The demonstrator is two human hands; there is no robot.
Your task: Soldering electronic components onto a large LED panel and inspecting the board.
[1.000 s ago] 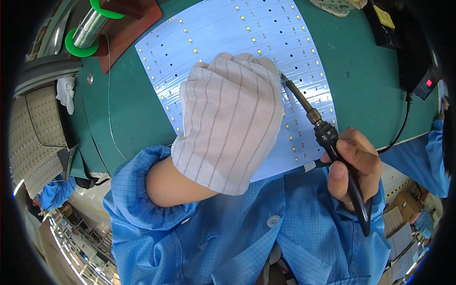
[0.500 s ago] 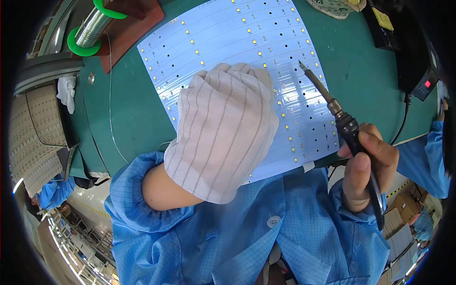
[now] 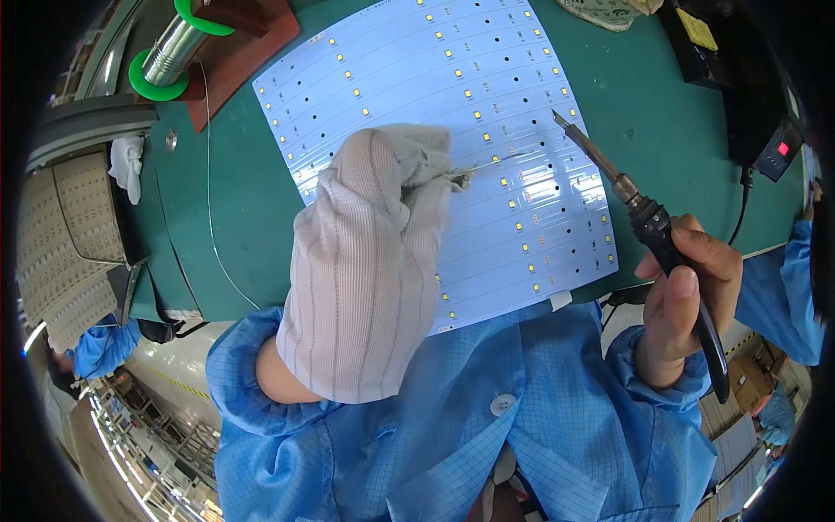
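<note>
My left hand (image 3: 361, 270), in a white striped knit glove with a frayed, dirty fingertip area, is over the middle of a white LED circuit board (image 3: 409, 78). Its fingers are pinched, and a thin wire end sticks out to the right over the board. Bare, my right hand (image 3: 691, 287) grips the black handle of a soldering iron (image 3: 648, 217). The iron's metal tip points up and left over the right part of the board. Rows of small yellow LEDs run across the board; the glove hides part of them.
A solder wire spool (image 3: 167, 61) with green flanges is on a red-brown stand, its wire trailing toward my left sleeve. A black soldering station (image 3: 770, 148) with a lit red switch stands right, with a yellow sponge (image 3: 698, 31) nearby. A co-worker's blue sleeve (image 3: 783, 287) shows at far right.
My left hand has turned and drawn back left, so its pinched fingertips and the wire end now show. My right hand has shifted slightly right and down with the soldering iron.
</note>
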